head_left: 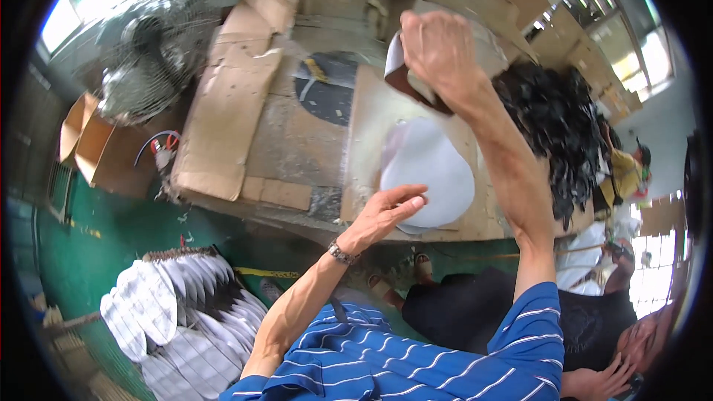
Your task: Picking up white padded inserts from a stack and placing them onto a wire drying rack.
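My right hand point(438, 52) is closed in a fist over the far part of the worktable. A curled piece, white outside and brown inside point(397, 67), shows at its fingers; what else the fist holds is hidden. On the pale board in front of me lies a white, rounded flat piece point(434, 174), broad at its near end. My left hand point(382, 215), with a metal watch at the wrist, hovers at that piece's near left edge. Its thumb and forefinger are stretched out and apart, with nothing between them.
Cardboard sheets point(226, 119) cover the table's left side, beside a dark round patch point(327, 89) bearing a yellow tool point(316, 70). Black strips point(546, 119) heap at the right. White pieces point(178, 304) hang below left, near a fan point(148, 67). A person point(616, 327) is close at my right.
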Motion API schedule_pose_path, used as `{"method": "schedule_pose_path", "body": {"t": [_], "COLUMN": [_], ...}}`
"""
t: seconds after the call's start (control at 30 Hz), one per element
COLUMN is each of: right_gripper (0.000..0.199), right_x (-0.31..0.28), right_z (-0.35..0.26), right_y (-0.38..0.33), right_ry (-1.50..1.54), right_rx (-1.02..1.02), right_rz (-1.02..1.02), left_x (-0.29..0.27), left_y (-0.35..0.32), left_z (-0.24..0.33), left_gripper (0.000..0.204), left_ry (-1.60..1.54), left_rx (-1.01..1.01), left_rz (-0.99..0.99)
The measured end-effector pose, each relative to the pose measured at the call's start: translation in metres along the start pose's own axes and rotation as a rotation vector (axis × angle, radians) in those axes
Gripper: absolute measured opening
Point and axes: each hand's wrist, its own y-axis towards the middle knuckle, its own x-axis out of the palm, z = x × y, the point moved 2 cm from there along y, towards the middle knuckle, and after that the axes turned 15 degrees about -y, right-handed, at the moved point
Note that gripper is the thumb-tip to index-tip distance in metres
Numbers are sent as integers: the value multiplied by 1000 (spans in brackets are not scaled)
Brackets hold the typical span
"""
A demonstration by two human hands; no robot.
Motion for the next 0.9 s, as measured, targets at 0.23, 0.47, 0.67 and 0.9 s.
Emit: {"method": "schedule_pose_path", "body": {"t": [0.23, 0.47, 0.67, 0.9], "right_gripper": [18, 29, 32, 31], "right_x": [-82, -144, -192, -248], "right_z": [-139, -310, -424, -508], "right_y": [52, 121, 182, 258], "right_ry": [434, 887, 1084, 1124], "right_rx": [-57, -128, -118, -161], "right_rz": [-155, -887, -984, -811], "left_x": [-40, -120, -149, -204], "left_y": [-122, -248, -318, -396], "left_z": [49, 30, 27, 46], "left_gripper": [83, 111, 121, 81], "left_ry": [-398, 348, 980, 739], "left_rx": [326, 644, 638, 727], "left_rz": [91, 930, 1554, 1793]}}
